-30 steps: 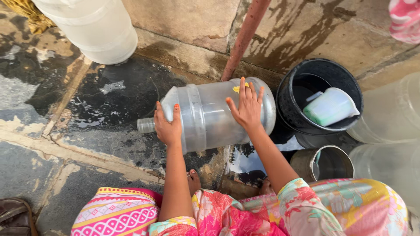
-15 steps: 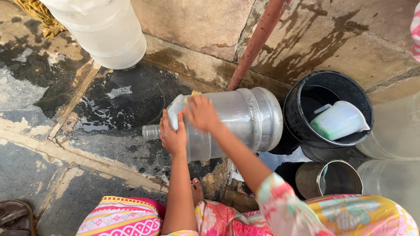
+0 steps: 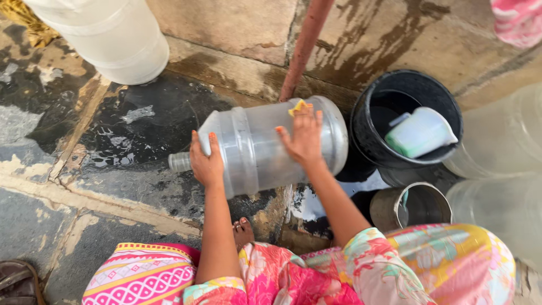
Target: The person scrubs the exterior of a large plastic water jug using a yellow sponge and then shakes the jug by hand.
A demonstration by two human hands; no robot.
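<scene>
A large clear plastic water jug [image 3: 254, 144] lies on its side on the wet stone floor, neck pointing left. My left hand [image 3: 206, 162] grips the jug's shoulder near the neck. My right hand [image 3: 305, 137] presses flat on the jug's body toward its base, with a small yellow scrubber [image 3: 298, 106] under the fingertips. My bare toes [image 3: 243, 230] show below the jug, above my patterned pink clothing.
A black bucket [image 3: 389, 96] with a pale green jug-shaped scoop [image 3: 420, 133] stands to the right. A steel pot [image 3: 412, 206] sits below it. A white drum [image 3: 107, 39] stands top left. More clear jugs [image 3: 502, 141] lie at the right. A reddish pipe [image 3: 305, 45] runs up the wall.
My right hand slid from the jug's shoulder back toward its base, rubbing with the yellow scrubber. My left hand stayed near the neck.
</scene>
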